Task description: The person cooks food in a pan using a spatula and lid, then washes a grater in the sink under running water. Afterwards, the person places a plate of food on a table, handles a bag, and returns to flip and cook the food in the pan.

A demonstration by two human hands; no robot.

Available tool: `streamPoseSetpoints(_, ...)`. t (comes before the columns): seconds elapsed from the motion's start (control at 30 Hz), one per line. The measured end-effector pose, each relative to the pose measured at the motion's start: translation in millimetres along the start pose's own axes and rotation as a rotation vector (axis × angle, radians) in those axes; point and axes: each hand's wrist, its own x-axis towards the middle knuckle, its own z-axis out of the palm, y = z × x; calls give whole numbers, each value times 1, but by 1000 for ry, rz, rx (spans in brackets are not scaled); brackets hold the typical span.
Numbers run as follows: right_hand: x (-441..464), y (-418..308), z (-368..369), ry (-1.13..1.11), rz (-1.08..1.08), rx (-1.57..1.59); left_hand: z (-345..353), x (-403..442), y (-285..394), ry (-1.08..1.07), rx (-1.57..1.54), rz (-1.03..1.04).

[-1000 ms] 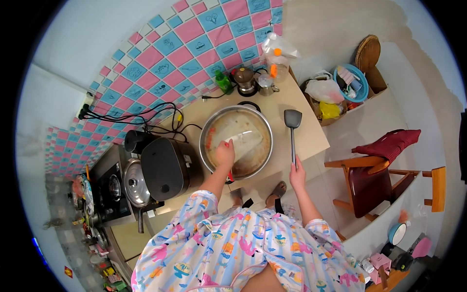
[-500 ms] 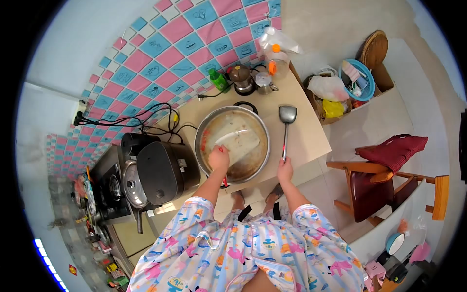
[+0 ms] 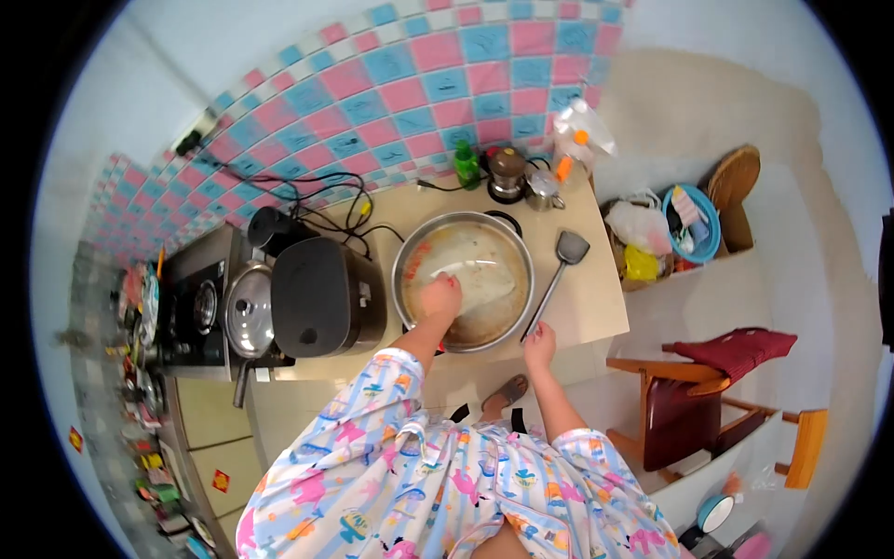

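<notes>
A wide, round metal pan (image 3: 531, 279) stands on the counter in front of me, with murky brownish residue and reddish bits inside. My left hand (image 3: 441, 296) reaches into it, fingers curled down. Beside the fingers a pale, shiny patch (image 3: 480, 279) spreads across the pan's inside; whether it is a held item, liquid or glare I cannot make out. To the right of the pan, my right hand (image 3: 538, 345) is closed around the end of the long handle of a metal spatula (image 3: 571, 248), whose blade points away from me over the counter.
Left of the pan stands a dark rice cooker (image 3: 315, 296), then a lidded pan (image 3: 250, 312) by the stove. Behind are tangled cables (image 3: 326, 200), a green bottle (image 3: 466, 166) and a moka pot (image 3: 507, 173). A chair (image 3: 684, 419) and a blue basin (image 3: 712, 228) are to the right.
My view has shifted, so the counter sits farther right and the wall tiles look different. My left hand stays in the pan; the spatula, still in my right hand, slants more.
</notes>
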Motion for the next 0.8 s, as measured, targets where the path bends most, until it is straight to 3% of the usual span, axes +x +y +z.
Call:
streamPoseSetpoints(0.1, -23, -32, -11, 1, -154, 23, -2, 6, -15, -234, -196, -23)
streamPoseSetpoints(0.13, -33, -42, -12, -15, -191, 30, -5, 2, -20, -210, -214, 85)
streamPoseSetpoints(0.23, -71, -74, -6, -82, -294, 130, -29, -30, -52, 40, -335, 317)
streamPoseSetpoints(0.33, -125, -117, 21, -180, -384, 220, -104, -80, -112, 264, -529, 385)
streamPoseSetpoints(0.43, -195, -169, 56, -337, -431, 309, -167, -126, -217, -48, -1011, -8)
streamPoseSetpoints(0.53, -271, -224, 109, -549, -481, 350, -220, -169, -336, 84, -1253, -185)
streamPoseSetpoints(0.67, -379, -299, 167, -845, -574, 363, -309, -231, -461, 459, -1257, -286)
streamPoseSetpoints(0.8, -463, -337, 238, -1128, -644, 372, -367, -291, -560, 684, -1268, -398)
